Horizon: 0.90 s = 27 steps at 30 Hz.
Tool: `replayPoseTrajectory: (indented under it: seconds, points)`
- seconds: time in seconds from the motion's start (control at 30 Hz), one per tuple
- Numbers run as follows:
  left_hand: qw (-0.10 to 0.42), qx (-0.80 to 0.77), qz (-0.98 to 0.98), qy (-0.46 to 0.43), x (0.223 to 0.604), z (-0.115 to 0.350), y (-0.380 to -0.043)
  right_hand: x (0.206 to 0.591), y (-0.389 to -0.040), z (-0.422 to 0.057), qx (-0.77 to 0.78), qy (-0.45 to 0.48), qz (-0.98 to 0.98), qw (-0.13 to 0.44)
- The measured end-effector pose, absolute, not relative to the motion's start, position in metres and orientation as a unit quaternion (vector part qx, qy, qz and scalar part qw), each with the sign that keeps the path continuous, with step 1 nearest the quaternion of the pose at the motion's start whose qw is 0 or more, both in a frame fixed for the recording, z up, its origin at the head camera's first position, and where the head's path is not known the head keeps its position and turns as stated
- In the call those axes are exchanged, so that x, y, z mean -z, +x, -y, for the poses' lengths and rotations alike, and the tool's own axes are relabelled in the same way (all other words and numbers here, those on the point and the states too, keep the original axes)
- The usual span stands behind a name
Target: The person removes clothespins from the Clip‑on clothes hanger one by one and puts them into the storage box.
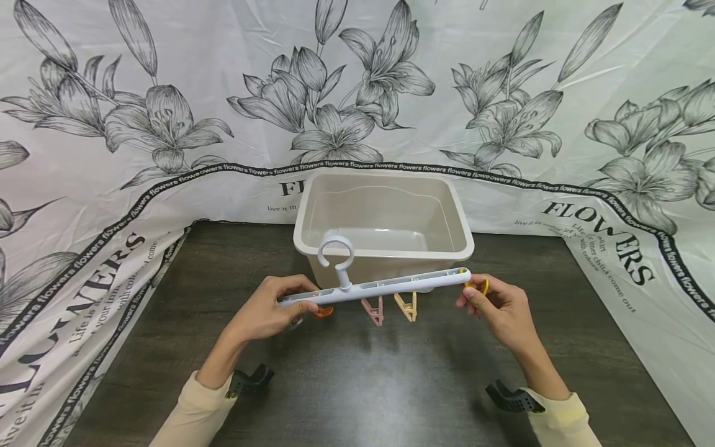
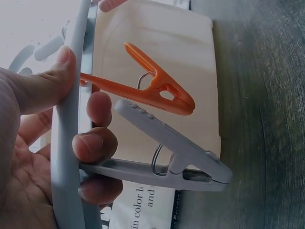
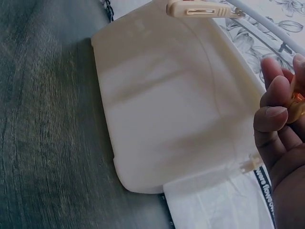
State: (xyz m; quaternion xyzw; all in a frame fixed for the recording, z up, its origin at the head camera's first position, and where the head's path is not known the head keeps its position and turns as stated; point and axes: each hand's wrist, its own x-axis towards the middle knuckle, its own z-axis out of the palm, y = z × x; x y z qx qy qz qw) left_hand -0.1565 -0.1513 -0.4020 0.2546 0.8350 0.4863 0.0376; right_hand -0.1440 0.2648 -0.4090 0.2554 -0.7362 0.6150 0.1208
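A pale blue-grey clip hanger [image 1: 368, 292], its round hook [image 1: 336, 239] upward, is held above the table in front of the tub. My left hand [image 1: 262, 310] grips its left end, thumb on the near side. Beside those fingers an orange clip [image 2: 164, 86] and a grey clip [image 2: 178, 139] hang from the bar. Farther right hang a pink clip [image 1: 377, 320] and a pale yellow clip [image 1: 412, 317]. At the bar's right end my right hand [image 1: 503, 307] pinches a yellow clip [image 1: 485, 286]; fingers partly hide it, and its attachment to the bar is unclear.
A beige plastic tub [image 1: 382, 253] stands on the dark wooden table [image 1: 368, 385], just behind the hanger. White cloth with printed flowers [image 1: 391, 68] rises behind and at both sides.
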Motion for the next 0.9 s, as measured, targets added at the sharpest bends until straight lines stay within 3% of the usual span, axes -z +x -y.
replayPoseTrajectory:
  seconds: [0.6, 0.9]
  points:
    - [0.044, -0.475, -0.845, 0.24, 0.4112, 0.1559, -0.1606, 0.412, -0.1443, -0.2687, -0.616, 0.275, 0.733, 0.081]
    - [0.048, -0.485, -0.843, 0.229, 0.4074, 0.1539, -0.1588, 0.4111, -0.1428, -0.2734, -0.523, 0.24, 0.813, 0.089]
